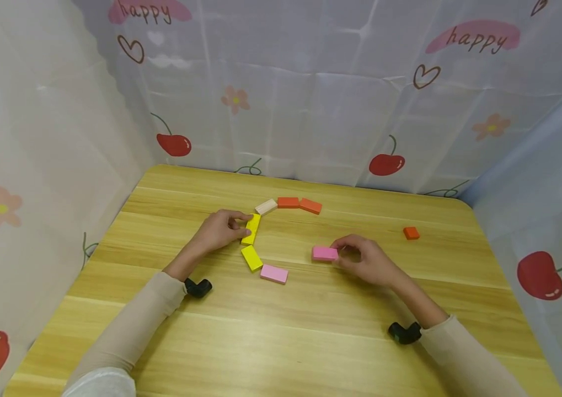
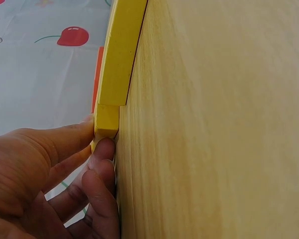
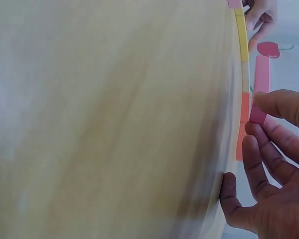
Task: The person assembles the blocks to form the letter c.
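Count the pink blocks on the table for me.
2. One pink block is pinched by the right hand; the other pink block lies flat beside the lower yellow block. None seem hidden.

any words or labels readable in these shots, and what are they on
"happy" on a pink patch of the backdrop cloth, upper left, cut off at the top edge.
"happy" on a second pink patch, upper right.
No text shows on the blocks, the table or the sleeves. The two wrist views show no readable text.
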Demonstrator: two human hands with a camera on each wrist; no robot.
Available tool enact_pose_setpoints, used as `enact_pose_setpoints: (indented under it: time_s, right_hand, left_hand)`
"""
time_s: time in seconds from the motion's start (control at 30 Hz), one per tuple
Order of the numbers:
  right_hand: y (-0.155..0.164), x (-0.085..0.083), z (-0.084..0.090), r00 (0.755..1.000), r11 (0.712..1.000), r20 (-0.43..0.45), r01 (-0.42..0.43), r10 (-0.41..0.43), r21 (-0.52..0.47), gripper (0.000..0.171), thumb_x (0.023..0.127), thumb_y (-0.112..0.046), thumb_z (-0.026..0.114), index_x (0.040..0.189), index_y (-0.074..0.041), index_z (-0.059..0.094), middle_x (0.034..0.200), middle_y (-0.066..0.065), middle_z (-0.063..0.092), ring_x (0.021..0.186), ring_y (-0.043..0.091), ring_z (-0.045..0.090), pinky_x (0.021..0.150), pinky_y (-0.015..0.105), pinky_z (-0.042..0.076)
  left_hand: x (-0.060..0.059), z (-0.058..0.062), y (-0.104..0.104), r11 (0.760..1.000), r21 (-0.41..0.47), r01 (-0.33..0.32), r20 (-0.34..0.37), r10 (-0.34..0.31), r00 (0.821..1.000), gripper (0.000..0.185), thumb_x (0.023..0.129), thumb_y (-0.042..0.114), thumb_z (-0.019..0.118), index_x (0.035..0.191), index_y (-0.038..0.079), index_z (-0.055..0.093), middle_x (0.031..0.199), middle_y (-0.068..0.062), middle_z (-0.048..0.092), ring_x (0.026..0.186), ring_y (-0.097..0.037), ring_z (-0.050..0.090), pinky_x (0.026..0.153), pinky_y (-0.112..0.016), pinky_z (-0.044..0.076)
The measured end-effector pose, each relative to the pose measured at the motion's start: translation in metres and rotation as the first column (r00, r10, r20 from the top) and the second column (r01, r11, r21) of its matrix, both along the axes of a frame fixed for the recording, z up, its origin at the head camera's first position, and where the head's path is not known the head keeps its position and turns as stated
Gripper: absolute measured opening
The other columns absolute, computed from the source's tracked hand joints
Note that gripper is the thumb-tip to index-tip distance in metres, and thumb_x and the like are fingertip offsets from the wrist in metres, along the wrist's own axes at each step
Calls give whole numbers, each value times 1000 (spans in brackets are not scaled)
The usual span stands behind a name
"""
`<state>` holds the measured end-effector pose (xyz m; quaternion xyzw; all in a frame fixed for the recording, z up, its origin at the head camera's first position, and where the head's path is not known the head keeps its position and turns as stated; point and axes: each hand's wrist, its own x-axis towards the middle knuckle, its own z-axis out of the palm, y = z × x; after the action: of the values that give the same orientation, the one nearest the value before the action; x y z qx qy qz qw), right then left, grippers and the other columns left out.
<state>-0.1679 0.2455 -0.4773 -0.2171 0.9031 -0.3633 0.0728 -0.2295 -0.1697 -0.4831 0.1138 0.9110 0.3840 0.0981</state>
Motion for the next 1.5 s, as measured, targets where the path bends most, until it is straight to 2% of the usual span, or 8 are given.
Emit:
enact_pose_setpoints:
  time_s: [0.3, 0.8, 1.0, 1.27, 1.5]
  right_hand:
    - [-8, 7, -1, 997, 998, -30, -69, 69, -9, 26, 97, -18, 82, 122, -20, 76, 119, -4, 76, 110, 16, 69, 99, 37, 58]
    - [-26, 18, -1, 986, 986, -53, -157, 160, 64, 29, 97, -19, 82, 125, -19, 75, 120, -6, 76, 116, 16, 69, 104, 45, 57]
    - [-33, 22, 4, 986, 983, -33, -160, 164, 95, 29, 97, -21, 82, 126, -20, 75, 121, -8, 74, 116, 14, 67, 106, 46, 56]
    - [-40, 25, 2, 979, 975, -78, -179, 190, 128, 30, 97, -21, 82, 126, -18, 75, 120, -5, 75, 113, 16, 67, 103, 46, 56]
    - [-45, 24, 1, 980, 974, -70, -173, 185, 146, 30, 97, -21, 82, 127, -18, 75, 121, -5, 74, 112, 15, 66, 102, 45, 55]
  left_hand:
    - [-1, 0, 0, 1000, 6, -1, 5, 1, 1000, 43, 98, 31, 81, 140, 23, 74, 96, -5, 71, 82, -22, 59, 66, -31, 45]
    - [0, 1, -1, 1000, -5, -7, 15, 7, 1000, 44, 98, 30, 80, 141, 23, 74, 99, -6, 72, 83, -22, 59, 67, -31, 46]
    - [0, 1, -1, 1000, 2, -9, 16, 9, 1000, 44, 98, 31, 81, 141, 24, 74, 97, -6, 71, 83, -22, 59, 67, -31, 46]
    - [-1, 1, -1, 1000, 1, -15, 24, 15, 1000, 44, 98, 31, 81, 141, 25, 74, 96, -6, 70, 82, -22, 59, 66, -30, 45]
    - [-2, -1, 0, 1000, 8, -7, 3, 7, 1000, 43, 98, 31, 81, 140, 23, 74, 95, -6, 71, 81, -22, 59, 66, -31, 45]
